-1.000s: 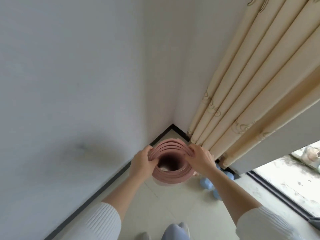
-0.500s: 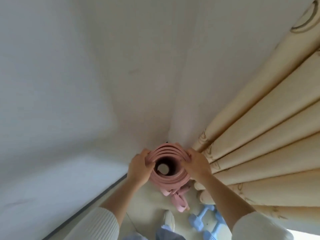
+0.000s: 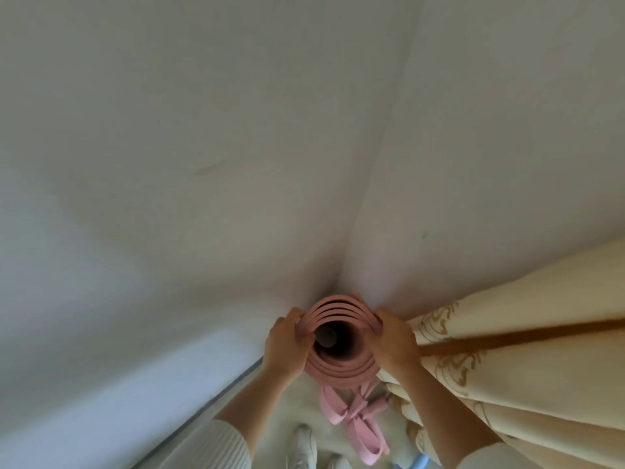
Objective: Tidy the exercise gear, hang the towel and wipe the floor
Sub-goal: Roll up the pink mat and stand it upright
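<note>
Head view. Rolled pink yoga mat (image 3: 341, 372) is upright, seen end-on, in the room corner where the two walls meet, just beside the curtain (image 3: 527, 350). Left hand (image 3: 285, 348) grips the left rim and right hand (image 3: 394, 340) the right rim, fingers curled over the coils.

Judgement: seat the base flat on the floor (image 3: 304, 414), lean the roll into the corner, and let go of both sides together so the coils don't spring.

The mat's own top hides its base, so contact with the floor cannot be told. Pink strap (image 3: 355, 423) lies below, shape unclear. Blue item (image 3: 414, 464) is cut off at the bottom edge.
</note>
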The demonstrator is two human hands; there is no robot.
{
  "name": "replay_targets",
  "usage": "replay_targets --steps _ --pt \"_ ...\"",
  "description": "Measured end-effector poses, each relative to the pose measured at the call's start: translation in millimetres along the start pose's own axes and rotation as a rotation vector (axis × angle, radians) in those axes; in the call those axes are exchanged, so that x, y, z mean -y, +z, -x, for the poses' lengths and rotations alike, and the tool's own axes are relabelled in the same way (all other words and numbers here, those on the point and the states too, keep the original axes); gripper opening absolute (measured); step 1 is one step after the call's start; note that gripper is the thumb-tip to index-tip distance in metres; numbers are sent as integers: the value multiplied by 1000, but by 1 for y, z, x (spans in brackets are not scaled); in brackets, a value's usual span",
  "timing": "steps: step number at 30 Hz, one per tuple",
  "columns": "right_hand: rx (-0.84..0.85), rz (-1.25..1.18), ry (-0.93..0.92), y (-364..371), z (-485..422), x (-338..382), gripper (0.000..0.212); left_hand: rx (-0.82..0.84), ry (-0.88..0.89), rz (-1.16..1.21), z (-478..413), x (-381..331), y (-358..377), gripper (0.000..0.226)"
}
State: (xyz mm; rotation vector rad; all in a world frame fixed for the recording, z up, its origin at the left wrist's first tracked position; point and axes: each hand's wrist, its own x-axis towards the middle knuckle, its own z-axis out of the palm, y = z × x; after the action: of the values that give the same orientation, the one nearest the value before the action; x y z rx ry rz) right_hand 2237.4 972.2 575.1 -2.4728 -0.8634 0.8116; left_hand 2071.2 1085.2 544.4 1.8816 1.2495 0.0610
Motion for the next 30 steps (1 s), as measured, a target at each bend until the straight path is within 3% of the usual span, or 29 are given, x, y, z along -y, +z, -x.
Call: replay_targets --steps 5,10,13,16,19,24,30 --pt "-55 -73 0 14 -32 -12 6 -33 7 20 -34 3 16 36" --pt "-58 -228 -72 29 -42 -13 18 38 16 -9 -47 5 27 66" --pt "-74 -245 -87 36 -42 -12 17 71 28 10 -46 2 23 73" --pt "-62 -217 -37 39 -38 -11 28 46 17 92 -39 0 17 70" --pt "-16 -149 -104 32 -31 2 59 66 10 148 -28 -4 10 65" --pt "61 -66 -160 12 -21 24 54 86 -3 67 1 -16 -14 54" --pt "200 56 -163 -11 39 64 59 -24 -39 -36 71 -25 -50 55"
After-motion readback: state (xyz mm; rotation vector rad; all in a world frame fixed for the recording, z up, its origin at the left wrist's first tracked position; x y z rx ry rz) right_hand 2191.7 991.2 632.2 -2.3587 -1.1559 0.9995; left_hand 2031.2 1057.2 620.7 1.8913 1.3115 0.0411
